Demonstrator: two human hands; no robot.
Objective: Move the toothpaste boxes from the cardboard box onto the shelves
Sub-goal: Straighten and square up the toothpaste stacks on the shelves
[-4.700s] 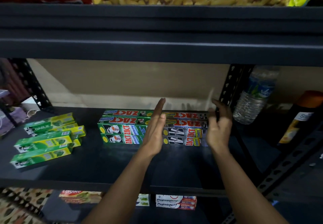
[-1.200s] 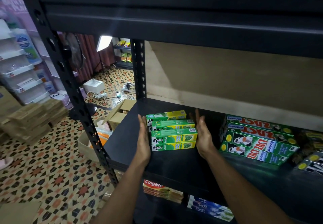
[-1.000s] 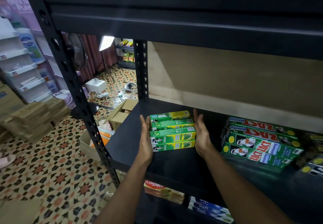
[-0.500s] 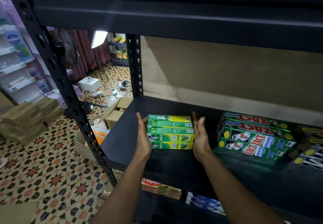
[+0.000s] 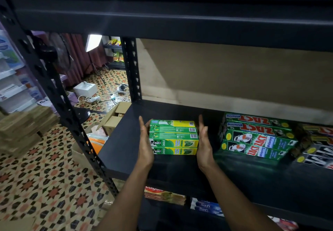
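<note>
Both hands flat and open, fingers straight, pressed edge-on against the two ends of the Darlie stack [image 5: 173,137]: left hand [image 5: 145,145] on its left end, right hand [image 5: 204,144] on its right end. Nothing curled around or lifted; palms facing each other with the stack between. Whether the right palm fully touches the box ends, hard to tell.

Stack of green-and-yellow toothpaste boxes resting on the dark shelf [image 5: 126,140], toward its left part, long sides facing forward. Two front faces showing, one on top of the other, and three top faces in rows going back; exact total not countable.

Right of the Darlie stack, apart from it, a Zact stack [image 5: 255,137] on the same shelf: two front faces, two tops visible. Further right of that, darker boxes [image 5: 317,146], partly cut off and blurred.

Below the Darlie stack, on the lower shelf, Colgate boxes [image 5: 162,193] and blue Safi boxes [image 5: 205,207].

Left of and behind the Darlie stack, down on the patterned floor, an open cardboard box [image 5: 115,117].
</note>
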